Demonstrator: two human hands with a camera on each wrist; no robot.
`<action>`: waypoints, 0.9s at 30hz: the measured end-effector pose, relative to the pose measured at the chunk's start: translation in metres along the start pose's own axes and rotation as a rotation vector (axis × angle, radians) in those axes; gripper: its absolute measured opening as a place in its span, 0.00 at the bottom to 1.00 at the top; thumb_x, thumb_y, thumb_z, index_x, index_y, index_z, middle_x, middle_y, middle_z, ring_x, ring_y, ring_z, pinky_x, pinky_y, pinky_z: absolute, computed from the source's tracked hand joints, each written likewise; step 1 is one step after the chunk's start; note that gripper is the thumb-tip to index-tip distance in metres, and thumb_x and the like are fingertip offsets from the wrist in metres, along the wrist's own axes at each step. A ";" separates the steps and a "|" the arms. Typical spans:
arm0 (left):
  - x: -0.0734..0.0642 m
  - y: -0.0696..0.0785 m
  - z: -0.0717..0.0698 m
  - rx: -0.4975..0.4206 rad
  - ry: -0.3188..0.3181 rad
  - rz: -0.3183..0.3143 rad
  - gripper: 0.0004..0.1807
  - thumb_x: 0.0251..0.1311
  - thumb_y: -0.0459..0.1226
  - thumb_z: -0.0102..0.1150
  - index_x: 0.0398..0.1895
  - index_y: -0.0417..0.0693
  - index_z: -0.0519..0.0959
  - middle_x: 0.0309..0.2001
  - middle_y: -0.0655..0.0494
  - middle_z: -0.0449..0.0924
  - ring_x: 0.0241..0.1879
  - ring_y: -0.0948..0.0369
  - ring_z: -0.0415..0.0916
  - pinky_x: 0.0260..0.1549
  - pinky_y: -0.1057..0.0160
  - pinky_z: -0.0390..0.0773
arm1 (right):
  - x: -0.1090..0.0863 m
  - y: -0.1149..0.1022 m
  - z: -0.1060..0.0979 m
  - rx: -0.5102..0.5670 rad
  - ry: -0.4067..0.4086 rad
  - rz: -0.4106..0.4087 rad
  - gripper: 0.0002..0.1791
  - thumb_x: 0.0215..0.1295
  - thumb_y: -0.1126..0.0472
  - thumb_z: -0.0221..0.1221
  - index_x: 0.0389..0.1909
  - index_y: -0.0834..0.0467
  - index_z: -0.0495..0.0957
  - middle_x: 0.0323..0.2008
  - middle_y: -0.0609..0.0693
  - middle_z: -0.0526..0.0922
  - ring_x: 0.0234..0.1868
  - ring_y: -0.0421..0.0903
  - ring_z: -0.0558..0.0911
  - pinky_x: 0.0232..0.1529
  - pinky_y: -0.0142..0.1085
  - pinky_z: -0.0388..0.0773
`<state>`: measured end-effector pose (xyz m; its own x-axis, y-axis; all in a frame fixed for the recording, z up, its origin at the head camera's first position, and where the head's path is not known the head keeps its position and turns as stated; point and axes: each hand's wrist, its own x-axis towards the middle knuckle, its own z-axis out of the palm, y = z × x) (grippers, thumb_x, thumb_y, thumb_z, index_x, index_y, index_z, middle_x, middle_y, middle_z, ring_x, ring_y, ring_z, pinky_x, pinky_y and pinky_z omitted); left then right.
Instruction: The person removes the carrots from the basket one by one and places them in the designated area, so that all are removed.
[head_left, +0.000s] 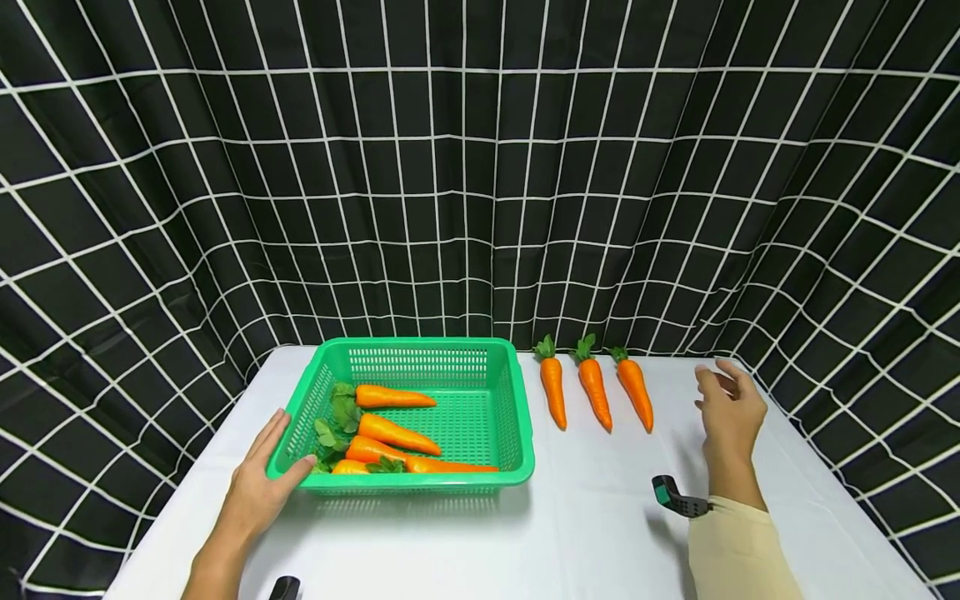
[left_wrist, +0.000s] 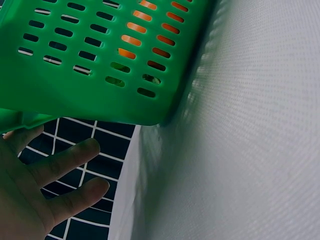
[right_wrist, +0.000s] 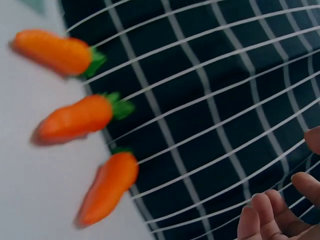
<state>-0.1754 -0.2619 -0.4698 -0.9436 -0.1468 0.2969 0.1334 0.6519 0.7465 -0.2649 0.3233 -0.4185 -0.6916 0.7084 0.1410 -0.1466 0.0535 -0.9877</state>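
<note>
A green plastic basket (head_left: 517, 417) stands on the left of the white table, with several orange carrots (head_left: 397, 434) lying inside, their leafy tops to the left. My left hand (head_left: 258, 487) rests at the basket's front left corner, thumb at the rim and fingers along the outer side. In the left wrist view its fingers (left_wrist: 65, 162) look spread and nearly straight beside the slotted wall. To the basket's right, three carrots (head_left: 595, 392) lie in a row, leaves toward the back. Right of that row my right hand (head_left: 731, 412) hovers with loosely bent fingers, holding nothing.
A black curtain with white grid lines (head_left: 465, 200) surrounds the table at the back and sides. The white table (head_left: 585, 525) extends in front of the basket and carrots. A black wrist device (head_left: 678, 498) sticks out from my right sleeve.
</note>
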 end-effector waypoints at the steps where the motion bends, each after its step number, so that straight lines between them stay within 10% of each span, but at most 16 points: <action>1: 0.000 0.000 0.000 -0.001 -0.001 0.001 0.42 0.59 0.46 0.65 0.74 0.47 0.58 0.74 0.50 0.51 0.70 0.39 0.49 0.58 0.32 0.54 | -0.003 -0.005 0.000 0.020 0.000 -0.010 0.23 0.61 0.57 0.66 0.57 0.54 0.78 0.39 0.46 0.76 0.34 0.38 0.77 0.27 0.21 0.75; 27: 0.002 -0.001 -0.001 -0.006 0.013 0.020 0.42 0.58 0.45 0.66 0.73 0.45 0.60 0.73 0.47 0.54 0.69 0.40 0.50 0.58 0.33 0.55 | -0.066 -0.082 -0.016 0.544 -0.055 -0.466 0.19 0.56 0.77 0.63 0.51 0.72 0.77 0.40 0.65 0.77 0.33 0.49 0.82 0.28 0.28 0.79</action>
<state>-0.1766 -0.2640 -0.4697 -0.9369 -0.1433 0.3189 0.1536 0.6505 0.7438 -0.1961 0.2836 -0.3479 -0.5039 0.6598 0.5574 -0.7571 -0.0268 -0.6528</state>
